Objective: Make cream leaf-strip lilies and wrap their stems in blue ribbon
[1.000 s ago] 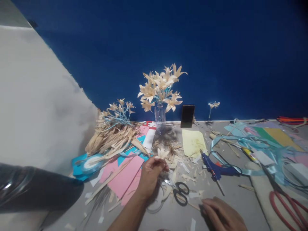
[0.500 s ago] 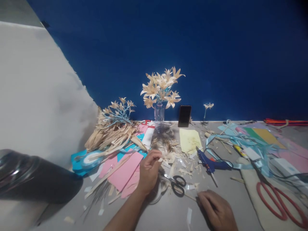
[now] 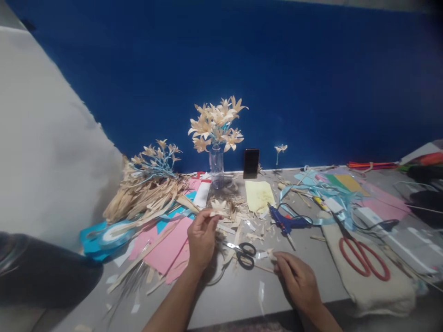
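My left hand (image 3: 202,237) pinches a small pale flower (image 3: 218,207) with pointed petals that look like dried husk. It is held up over the scraps at the middle of the table. My right hand (image 3: 299,281) is lower and to the right, fingers curled, thumb and index fingertips closed at a small pale husk piece (image 3: 271,254). Between the hands lie small black-handled scissors (image 3: 246,255), slightly spread. A thin stick (image 3: 265,268) runs from near them toward my right fingers. Husk scraps (image 3: 254,237) and clear tape bits surround them.
Behind stand a clear vase (image 3: 216,168) of husk flowers and a phone (image 3: 251,163). A blue glue gun (image 3: 285,223) and red-handled scissors (image 3: 363,258) lie right. Left are dried husks (image 3: 145,198), pink paper (image 3: 169,244), a light-blue ribbon roll (image 3: 116,233) and a dark cylinder (image 3: 44,272).
The view has swung to the right. The flower in my left hand now shows its petals above my fingertips. My right hand has moved forward, its fingertips now at the small husk piece.
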The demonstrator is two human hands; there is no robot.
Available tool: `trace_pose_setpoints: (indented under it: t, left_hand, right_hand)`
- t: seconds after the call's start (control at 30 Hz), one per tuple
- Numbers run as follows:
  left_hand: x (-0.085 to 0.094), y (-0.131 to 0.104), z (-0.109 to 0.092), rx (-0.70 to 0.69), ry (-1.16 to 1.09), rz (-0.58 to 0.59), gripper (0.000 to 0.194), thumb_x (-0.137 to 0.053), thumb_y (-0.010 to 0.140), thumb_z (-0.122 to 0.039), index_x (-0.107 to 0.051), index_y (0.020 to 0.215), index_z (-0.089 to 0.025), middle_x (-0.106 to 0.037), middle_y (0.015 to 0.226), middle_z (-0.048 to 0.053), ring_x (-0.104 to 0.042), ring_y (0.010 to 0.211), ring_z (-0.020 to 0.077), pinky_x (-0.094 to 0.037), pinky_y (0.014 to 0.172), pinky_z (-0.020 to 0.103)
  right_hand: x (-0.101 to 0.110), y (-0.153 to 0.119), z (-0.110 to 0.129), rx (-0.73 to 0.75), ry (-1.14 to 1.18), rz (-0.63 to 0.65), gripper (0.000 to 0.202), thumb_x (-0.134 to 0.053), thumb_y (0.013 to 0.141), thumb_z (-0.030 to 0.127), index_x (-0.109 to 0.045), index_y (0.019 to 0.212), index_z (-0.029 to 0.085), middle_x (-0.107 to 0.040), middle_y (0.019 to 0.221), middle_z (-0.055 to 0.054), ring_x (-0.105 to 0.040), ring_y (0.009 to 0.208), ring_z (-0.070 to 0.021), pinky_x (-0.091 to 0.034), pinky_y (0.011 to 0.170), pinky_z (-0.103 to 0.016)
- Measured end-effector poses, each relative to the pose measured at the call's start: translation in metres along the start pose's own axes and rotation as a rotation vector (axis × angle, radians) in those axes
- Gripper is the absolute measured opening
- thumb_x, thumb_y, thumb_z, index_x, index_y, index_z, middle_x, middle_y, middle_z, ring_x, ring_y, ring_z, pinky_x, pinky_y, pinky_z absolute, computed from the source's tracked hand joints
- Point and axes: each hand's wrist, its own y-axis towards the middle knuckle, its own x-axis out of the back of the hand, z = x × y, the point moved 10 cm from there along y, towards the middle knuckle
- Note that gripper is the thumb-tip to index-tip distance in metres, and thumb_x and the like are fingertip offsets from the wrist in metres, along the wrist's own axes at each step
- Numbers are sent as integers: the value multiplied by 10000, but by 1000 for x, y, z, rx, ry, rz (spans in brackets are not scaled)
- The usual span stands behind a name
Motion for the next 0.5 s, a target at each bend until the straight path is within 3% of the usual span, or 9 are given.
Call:
trace_pose_setpoints:
  t: [0.13, 0.23, 0.33, 0.5]
  left_hand:
    - [0, 0, 11, 129, -197, -41, 155, -705, 860, -304, -597, 872, -193, -669, 793, -14, -644, 675, 120, -531, 723, 274]
    - [-5, -1, 11, 182, -320, -27, 173, -713, 855, -295, -566, 873, -206, -585, 652, -61, -490, 496, 66, -451, 537, 196]
    - [-2, -3, 10, 213, -369, -71, 200, -751, 819, -290, -572, 855, -208, -526, 610, -71, -411, 470, 55, -343, 441, 148]
    - [10, -6, 9, 200, -355, -185, 233, -800, 762, -318, -625, 827, -179, -493, 624, -60, -375, 487, 52, -310, 418, 143]
  right_hand:
    - [7, -2, -8, -60, 6, -59, 208, -530, 970, 294, -710, 971, 190, -718, 618, 0, -697, 530, -175, -573, 561, -250]
    - [7, -5, -9, -85, 9, -26, 215, -516, 971, 289, -676, 859, 201, -678, 585, 9, -663, 510, -166, -543, 545, -252]
    - [4, -3, -4, -67, 36, 71, 310, -457, 993, 280, -592, 721, 217, -617, 546, 21, -614, 486, -151, -489, 521, -248]
    - [8, 37, 15, 103, -71, 190, 453, -367, 1026, 252, -485, 590, 226, -521, 507, 26, -506, 446, -127, -376, 500, -258]
